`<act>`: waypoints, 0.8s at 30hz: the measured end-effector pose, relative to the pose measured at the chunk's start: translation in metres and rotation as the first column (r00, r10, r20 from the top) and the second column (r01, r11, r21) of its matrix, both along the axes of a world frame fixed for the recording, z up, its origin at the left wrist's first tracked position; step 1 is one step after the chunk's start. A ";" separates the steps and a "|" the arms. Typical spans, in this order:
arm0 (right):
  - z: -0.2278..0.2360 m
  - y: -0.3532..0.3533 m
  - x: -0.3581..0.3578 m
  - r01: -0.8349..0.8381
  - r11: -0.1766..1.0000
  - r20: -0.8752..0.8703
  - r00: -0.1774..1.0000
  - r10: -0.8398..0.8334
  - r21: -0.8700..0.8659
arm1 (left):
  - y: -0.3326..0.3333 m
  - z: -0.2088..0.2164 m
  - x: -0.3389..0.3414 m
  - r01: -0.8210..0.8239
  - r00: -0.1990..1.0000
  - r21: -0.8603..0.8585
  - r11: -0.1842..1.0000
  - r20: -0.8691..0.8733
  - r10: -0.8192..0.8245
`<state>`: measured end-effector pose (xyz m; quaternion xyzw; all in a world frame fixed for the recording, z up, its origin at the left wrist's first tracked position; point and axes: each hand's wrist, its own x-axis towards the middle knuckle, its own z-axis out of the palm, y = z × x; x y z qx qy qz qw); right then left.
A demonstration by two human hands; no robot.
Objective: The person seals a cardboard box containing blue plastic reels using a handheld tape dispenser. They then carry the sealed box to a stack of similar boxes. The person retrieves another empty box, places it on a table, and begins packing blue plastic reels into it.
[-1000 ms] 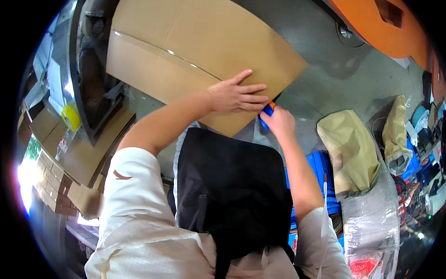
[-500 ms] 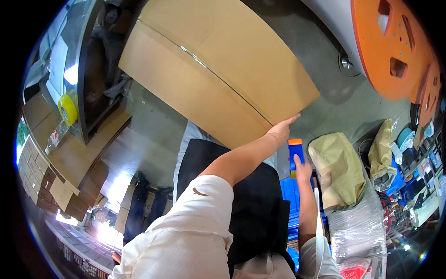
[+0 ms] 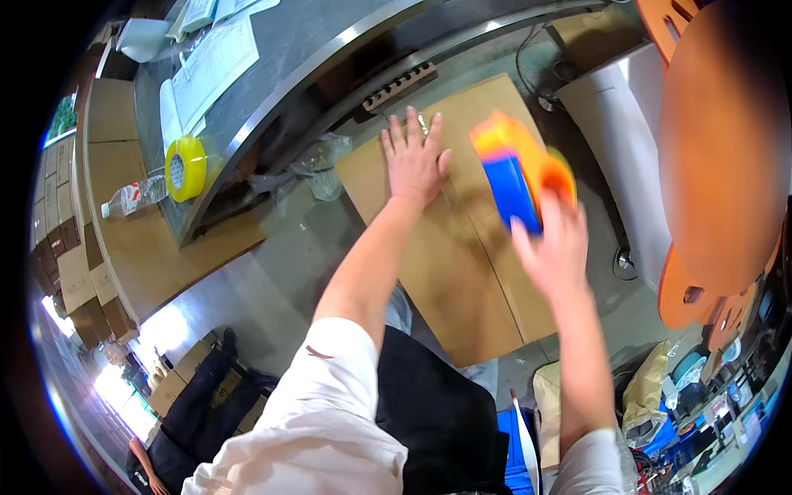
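Observation:
A closed cardboard box (image 3: 450, 305) lies in front of me, with the seam between its flaps running lengthwise over the top. My left hand (image 3: 414, 163) is pressed flat on the far part of this box, fingers spread. A short shiny strip shows at the fingertips, perhaps tape. In my right hand (image 3: 554, 252) is a blue and orange tape dispenser (image 3: 510, 186), raised over the right side of the box and blurred by motion. My right fingers wrap around its handle, partly out of sight.
At upper left, a metal-edged table (image 3: 305, 74) bears papers (image 3: 216, 74) and a yellow tape roll (image 3: 185, 169). Near it lies a plastic bottle (image 3: 136, 196). Large orange discs (image 3: 722, 157) stand at right. Another person (image 3: 194, 412) is at lower left.
My left hand has moved from the box's near edge to its far part and now lies flat. My right hand has brought the tape dispenser up over the box. The view has shifted.

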<state>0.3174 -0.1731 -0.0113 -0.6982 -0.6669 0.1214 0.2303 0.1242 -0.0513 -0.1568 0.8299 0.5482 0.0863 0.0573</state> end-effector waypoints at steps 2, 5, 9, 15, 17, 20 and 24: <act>0.008 0.093 -0.003 -0.137 0.983 0.136 0.983 0.120 0.120 | 0.000 0.005 0.005 0.019 1.000 -0.026 0.999 0.009 -0.019; 0.044 0.196 -0.011 -0.098 0.976 0.332 0.943 0.028 0.196 | 0.006 0.011 0.014 0.038 0.999 -0.088 0.995 0.027 -0.036; 0.044 0.203 -0.013 -0.035 0.932 0.155 0.988 -0.023 0.361 | 0.014 0.008 0.001 0.068 0.996 -0.091 0.994 0.058 -0.063; -0.081 -0.077 0.016 0.451 0.884 0.175 0.887 -0.427 -0.126 | 0.039 0.009 -0.006 0.116 0.993 -0.109 0.987 -0.001 -0.117; -0.117 -0.212 0.012 0.875 0.410 0.240 0.468 -0.850 -0.257 | 0.039 0.006 0.005 0.117 0.992 -0.111 0.987 -0.033 -0.122; -0.141 -0.279 -0.034 0.783 -0.054 -0.332 -0.324 -0.886 -0.619 | 0.041 0.001 0.004 0.125 0.984 -0.124 0.984 -0.111 -0.139; -0.162 -0.265 -0.055 0.658 -0.261 -0.367 -0.656 -0.659 -0.706 | 0.056 -0.019 -0.003 0.174 0.983 -0.111 0.978 -0.040 -0.179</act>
